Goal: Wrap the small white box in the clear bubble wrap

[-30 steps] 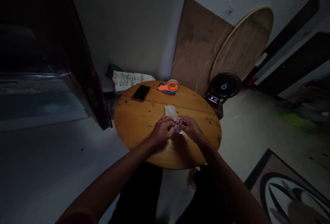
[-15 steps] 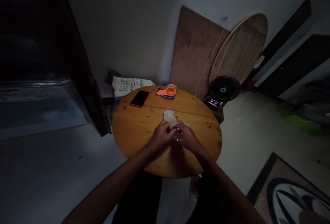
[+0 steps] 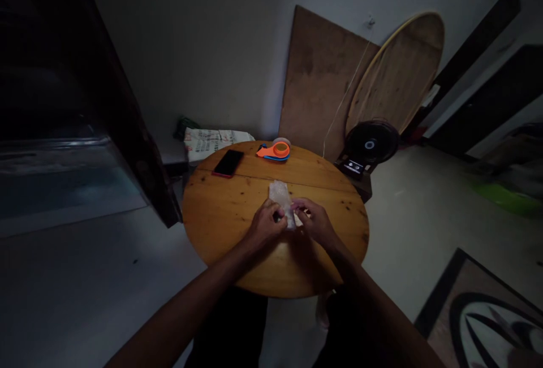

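Work on the wrap is under way and, as I judge it, not finished: the piece lies flat and lengthwise near the middle of the table, and neither hand has left it. Its far end lies bare; whether any part is fastened or folded cannot be made out in this light, so what remains to be done on it cannot be itemised. The left hand is partly curled, thumb and fingers at the near left portion of the wrap; whether they pinch it or only press on it cannot be told. The right hand has its fingers bent, tips close together at the right edge; a firm hold cannot be confirmed. The tape dispenser lies near the table's far rim, in neither hand, with the phone to its left. Compared with half a second ago, when the fingertips met over the wrap, the right hand has drawn off to the right, exposing more of the near end. Dispenser and phone show no evident shift on the table.
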The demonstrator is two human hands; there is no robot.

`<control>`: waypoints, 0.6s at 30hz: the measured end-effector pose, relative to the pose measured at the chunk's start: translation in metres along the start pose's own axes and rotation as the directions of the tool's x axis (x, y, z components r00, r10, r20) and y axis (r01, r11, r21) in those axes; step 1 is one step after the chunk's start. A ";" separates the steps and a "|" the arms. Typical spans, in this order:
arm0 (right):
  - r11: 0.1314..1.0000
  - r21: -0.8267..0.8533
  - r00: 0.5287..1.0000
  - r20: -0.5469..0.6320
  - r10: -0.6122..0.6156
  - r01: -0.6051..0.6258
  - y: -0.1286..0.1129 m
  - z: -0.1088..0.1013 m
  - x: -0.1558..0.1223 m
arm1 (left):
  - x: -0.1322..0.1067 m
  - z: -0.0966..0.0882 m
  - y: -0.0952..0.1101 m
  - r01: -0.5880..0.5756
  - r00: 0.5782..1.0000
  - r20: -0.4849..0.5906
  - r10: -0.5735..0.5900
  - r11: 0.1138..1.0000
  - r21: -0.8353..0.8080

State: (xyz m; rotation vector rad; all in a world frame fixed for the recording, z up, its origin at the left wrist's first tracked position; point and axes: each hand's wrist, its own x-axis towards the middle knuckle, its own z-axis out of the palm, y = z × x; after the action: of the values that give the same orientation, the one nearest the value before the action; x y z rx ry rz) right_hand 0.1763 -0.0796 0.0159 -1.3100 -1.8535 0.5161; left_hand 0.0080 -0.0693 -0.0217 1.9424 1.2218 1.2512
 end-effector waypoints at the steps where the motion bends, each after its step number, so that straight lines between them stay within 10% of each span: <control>1: 1.000 -0.010 1.000 -0.023 -0.006 0.006 0.005 0.002 0.000 | 0.000 0.001 0.000 -0.006 1.000 -0.001 0.006 1.000 0.001; 12: 0.972 -0.208 0.992 0.079 -0.095 0.109 0.015 0.016 0.013 | -0.002 -0.007 0.007 -0.164 0.986 -0.002 0.166 0.972 0.169; 18: 0.992 -0.055 0.992 0.071 -0.105 0.109 0.026 0.014 0.018 | -0.001 -0.008 0.009 -0.256 0.966 0.092 0.242 0.945 0.205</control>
State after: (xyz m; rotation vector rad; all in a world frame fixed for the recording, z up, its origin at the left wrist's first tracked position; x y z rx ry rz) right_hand 0.1778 -0.0521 -0.0044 -1.2365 -1.9972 0.4572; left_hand 0.0040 -0.0745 -0.0119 2.3380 1.1448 1.2056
